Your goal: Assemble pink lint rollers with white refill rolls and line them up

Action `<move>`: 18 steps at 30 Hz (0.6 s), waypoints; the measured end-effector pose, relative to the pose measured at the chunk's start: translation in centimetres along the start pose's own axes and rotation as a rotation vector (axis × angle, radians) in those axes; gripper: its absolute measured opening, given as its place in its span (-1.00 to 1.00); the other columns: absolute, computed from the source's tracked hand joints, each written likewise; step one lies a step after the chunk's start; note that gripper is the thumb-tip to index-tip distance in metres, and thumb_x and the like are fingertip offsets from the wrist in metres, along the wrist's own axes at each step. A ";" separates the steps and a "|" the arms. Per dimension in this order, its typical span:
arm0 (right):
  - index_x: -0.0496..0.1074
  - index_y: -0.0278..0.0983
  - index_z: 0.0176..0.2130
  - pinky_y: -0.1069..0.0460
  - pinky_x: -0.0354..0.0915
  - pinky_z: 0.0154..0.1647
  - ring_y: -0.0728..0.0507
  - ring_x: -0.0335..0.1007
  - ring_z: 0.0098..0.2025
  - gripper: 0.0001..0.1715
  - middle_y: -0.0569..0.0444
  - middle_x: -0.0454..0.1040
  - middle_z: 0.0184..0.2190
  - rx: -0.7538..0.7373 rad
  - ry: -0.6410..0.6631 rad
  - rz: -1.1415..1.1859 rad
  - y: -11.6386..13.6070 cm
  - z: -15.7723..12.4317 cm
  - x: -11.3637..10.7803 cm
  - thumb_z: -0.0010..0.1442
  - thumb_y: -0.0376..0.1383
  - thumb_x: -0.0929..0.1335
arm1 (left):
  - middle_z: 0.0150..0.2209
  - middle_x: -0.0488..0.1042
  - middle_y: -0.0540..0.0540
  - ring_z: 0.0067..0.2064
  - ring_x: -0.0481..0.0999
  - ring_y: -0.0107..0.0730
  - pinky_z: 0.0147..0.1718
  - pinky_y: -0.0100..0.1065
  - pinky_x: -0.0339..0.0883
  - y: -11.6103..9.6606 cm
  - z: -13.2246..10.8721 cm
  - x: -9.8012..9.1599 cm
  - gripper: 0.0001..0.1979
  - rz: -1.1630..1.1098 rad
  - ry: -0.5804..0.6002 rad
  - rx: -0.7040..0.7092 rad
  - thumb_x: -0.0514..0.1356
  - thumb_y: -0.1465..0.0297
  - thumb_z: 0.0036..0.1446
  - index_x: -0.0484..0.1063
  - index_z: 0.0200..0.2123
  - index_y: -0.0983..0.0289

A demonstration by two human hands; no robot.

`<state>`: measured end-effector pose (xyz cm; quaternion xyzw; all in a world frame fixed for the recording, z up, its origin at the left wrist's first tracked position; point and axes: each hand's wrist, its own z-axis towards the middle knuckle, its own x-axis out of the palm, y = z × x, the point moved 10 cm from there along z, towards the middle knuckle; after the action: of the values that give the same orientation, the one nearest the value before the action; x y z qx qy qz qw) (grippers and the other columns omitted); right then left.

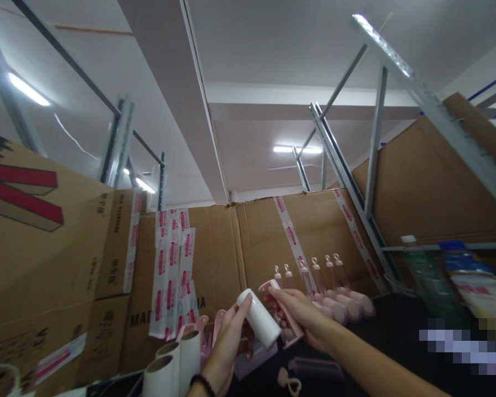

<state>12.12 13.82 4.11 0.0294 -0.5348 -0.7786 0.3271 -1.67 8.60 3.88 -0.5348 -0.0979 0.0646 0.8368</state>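
My left hand (227, 344) is closed around a white paper roll (259, 318), fingertips on its near end. My right hand (300, 317) grips a pink plastic roller handle (287, 317) that meets the roll's far side. Behind them a row of finished pink-handled rollers (339, 300) leans against the cardboard wall. Three bare white rolls (176, 364) stand upright at the lower left, beside several loose pink handles (206, 325).
Large taped cardboard boxes (231, 242) wall in the back and left. A metal shelf frame (355, 187) rises on the right, with a bottle (424, 273) and packets under it. A small pink part (289, 383) lies on the dark table (388, 325).
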 end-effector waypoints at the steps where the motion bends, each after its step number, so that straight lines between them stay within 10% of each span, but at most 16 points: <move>1: 0.50 -0.36 -0.28 0.18 0.12 -0.62 0.08 0.19 -0.58 -0.58 0.11 0.39 -0.48 -0.023 -0.024 -0.029 0.2 -0.1 -0.1 0.12 -0.03 0.43 | -0.61 0.32 -0.12 -0.70 0.26 -0.53 -0.81 -0.54 0.04 0.1 0.0 0.1 -0.42 0.007 0.012 -0.002 0.29 -0.06 -0.06 0.34 -0.14 0.24; 18: 0.52 -0.36 -0.35 0.05 0.29 -0.46 -0.09 0.42 -0.49 -0.52 0.01 0.52 -0.50 -0.111 -0.105 -0.005 0.5 -0.3 1.0 0.04 0.03 0.42 | -0.57 0.30 -0.13 -0.67 0.29 -0.53 -0.81 -0.54 0.11 0.2 -0.8 1.8 -0.38 0.054 0.088 -0.002 0.23 -0.11 -0.01 0.35 -0.07 0.25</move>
<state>11.73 12.93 4.73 -0.0285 -0.5071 -0.8084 0.2975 0.32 8.34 3.53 -0.5403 -0.0464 0.0636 0.8378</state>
